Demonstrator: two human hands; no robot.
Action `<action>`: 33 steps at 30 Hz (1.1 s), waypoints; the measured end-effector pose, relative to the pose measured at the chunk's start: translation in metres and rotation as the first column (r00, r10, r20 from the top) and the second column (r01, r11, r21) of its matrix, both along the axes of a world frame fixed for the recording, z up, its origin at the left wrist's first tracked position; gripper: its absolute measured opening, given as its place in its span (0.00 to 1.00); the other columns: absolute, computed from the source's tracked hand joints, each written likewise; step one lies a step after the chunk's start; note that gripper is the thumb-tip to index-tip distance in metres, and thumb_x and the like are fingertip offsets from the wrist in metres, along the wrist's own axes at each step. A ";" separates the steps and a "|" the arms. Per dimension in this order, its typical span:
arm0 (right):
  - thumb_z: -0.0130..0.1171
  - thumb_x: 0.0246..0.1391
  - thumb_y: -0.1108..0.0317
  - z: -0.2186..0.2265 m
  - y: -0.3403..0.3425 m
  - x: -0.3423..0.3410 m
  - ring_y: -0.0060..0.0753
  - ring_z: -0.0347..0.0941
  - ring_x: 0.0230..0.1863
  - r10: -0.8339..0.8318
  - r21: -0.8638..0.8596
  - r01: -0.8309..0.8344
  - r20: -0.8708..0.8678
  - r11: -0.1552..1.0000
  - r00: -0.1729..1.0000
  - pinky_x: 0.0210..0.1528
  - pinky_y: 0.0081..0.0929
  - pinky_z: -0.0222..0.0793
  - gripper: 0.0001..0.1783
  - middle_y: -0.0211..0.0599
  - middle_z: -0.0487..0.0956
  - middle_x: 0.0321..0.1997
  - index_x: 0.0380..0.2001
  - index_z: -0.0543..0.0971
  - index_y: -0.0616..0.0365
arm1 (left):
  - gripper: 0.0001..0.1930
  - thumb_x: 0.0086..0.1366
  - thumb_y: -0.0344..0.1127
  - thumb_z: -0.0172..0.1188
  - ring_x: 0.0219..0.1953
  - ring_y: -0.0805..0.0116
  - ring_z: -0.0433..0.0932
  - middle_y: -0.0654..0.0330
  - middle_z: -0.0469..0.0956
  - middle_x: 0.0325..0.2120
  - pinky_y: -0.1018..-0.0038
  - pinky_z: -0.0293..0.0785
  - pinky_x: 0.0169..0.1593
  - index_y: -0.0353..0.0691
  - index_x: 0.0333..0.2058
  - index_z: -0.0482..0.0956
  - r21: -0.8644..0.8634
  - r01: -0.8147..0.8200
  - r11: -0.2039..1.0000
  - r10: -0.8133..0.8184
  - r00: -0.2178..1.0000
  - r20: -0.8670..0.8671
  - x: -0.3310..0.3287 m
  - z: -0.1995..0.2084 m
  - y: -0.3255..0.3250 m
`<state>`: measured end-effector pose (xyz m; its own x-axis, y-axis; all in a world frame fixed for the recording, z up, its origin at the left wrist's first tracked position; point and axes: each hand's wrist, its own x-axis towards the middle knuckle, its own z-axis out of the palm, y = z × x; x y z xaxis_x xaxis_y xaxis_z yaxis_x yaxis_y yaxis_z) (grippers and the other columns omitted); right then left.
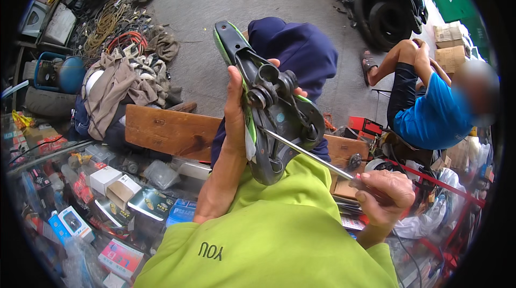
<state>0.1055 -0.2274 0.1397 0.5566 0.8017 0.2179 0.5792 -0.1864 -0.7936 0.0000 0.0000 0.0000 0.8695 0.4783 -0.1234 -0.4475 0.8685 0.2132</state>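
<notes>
A bicycle saddle [267, 151], black underneath with a green edge, is held upside down above my lap, its narrow nose pointing up and away to the left. My left hand [235, 108] grips it from below and along its left side, with fingertips showing past the far edge. The metal clamp [271, 86] sits across the rails in the middle of the underside. My right hand [388, 194] is closed round the handle of a screwdriver [317, 159]. Its long shaft slants up to the left, and the tip reaches the rear underside of the saddle; the exact contact is unclear.
A wooden bench [166, 132] runs beneath me. On the left are a heap of cables and cloths [118, 86] and a counter crowded with small boxes [110, 180]. A person in a blue shirt [430, 116] sits at the right, below stacked black tyres [388, 22].
</notes>
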 end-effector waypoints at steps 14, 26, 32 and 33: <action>0.73 0.34 0.78 -0.020 0.063 -0.006 0.31 0.80 0.18 0.451 0.142 -0.448 0.015 0.883 0.893 0.18 0.19 0.69 0.18 0.40 0.83 0.22 0.35 0.86 0.63 | 0.45 0.67 0.74 0.43 0.43 0.52 0.81 0.49 0.80 0.37 0.49 0.78 0.55 0.32 0.58 0.69 0.100 -0.353 0.930 0.366 0.909 -0.198 -0.085 0.025 0.013; 0.69 0.40 0.73 0.019 0.098 0.005 0.21 0.74 0.17 0.667 -0.047 -0.697 0.344 0.716 0.661 0.17 0.20 0.57 0.22 0.37 0.82 0.24 0.43 0.82 0.58 | 0.37 0.71 0.64 0.51 0.43 0.67 0.82 0.57 0.78 0.44 0.72 0.81 0.45 0.32 0.58 0.69 0.348 -0.413 0.842 0.539 0.685 -0.490 -0.103 0.053 0.014; 0.69 0.40 0.75 0.002 0.099 -0.011 0.23 0.74 0.15 0.629 0.018 -0.650 0.232 0.760 0.742 0.15 0.20 0.61 0.21 0.36 0.81 0.21 0.43 0.83 0.62 | 0.37 0.70 0.66 0.50 0.37 0.63 0.83 0.53 0.80 0.39 0.68 0.83 0.41 0.32 0.56 0.70 0.406 -0.290 0.867 0.481 0.701 -0.526 -0.125 0.041 0.032; 0.69 0.40 0.75 -0.001 0.099 -0.010 0.23 0.73 0.15 0.629 0.028 -0.650 0.222 0.760 0.745 0.15 0.20 0.61 0.21 0.36 0.80 0.21 0.43 0.83 0.61 | 0.39 0.69 0.67 0.49 0.37 0.58 0.84 0.50 0.81 0.38 0.64 0.84 0.40 0.30 0.55 0.71 0.401 -0.288 0.870 0.476 0.700 -0.532 -0.125 0.037 0.034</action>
